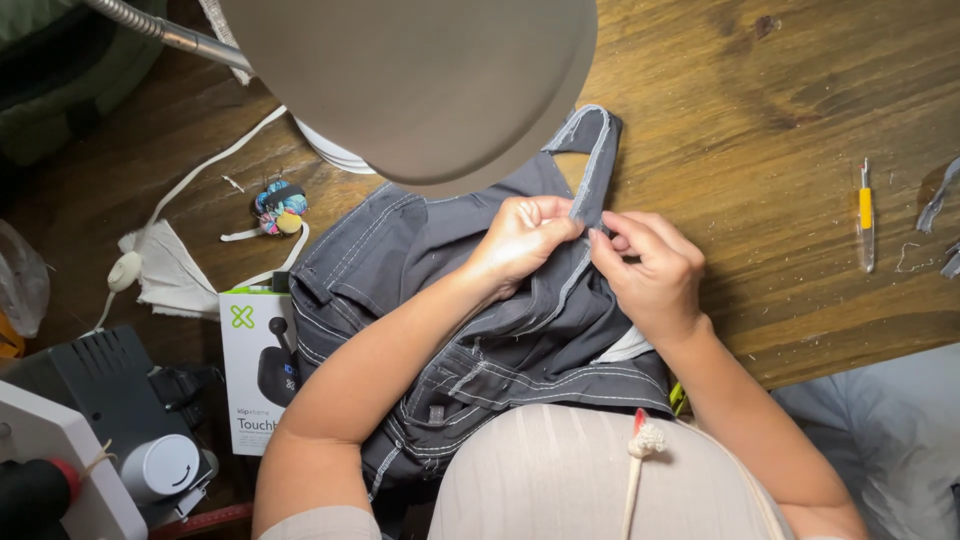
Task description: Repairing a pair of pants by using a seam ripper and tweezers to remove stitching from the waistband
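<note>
A dark grey garment (pixel 400 250) with white stitching lies bunched on the wooden table (pixel 780 120) in front of me. My left hand (pixel 520 240) and my right hand (pixel 650 270) both pinch a narrow strip of its fabric (pixel 592 170) that runs away from me, fingertips almost touching. The rest of the garment hangs over the table edge toward my lap.
A grey lamp shade (pixel 420 80) hangs over the upper middle and hides part of the table. A yellow-handled seam ripper (pixel 866 215) lies to the right. A white box (pixel 255 365), a colourful pincushion (pixel 280 205), white cloth (pixel 175 275) and a sewing machine (pixel 60 450) are at the left.
</note>
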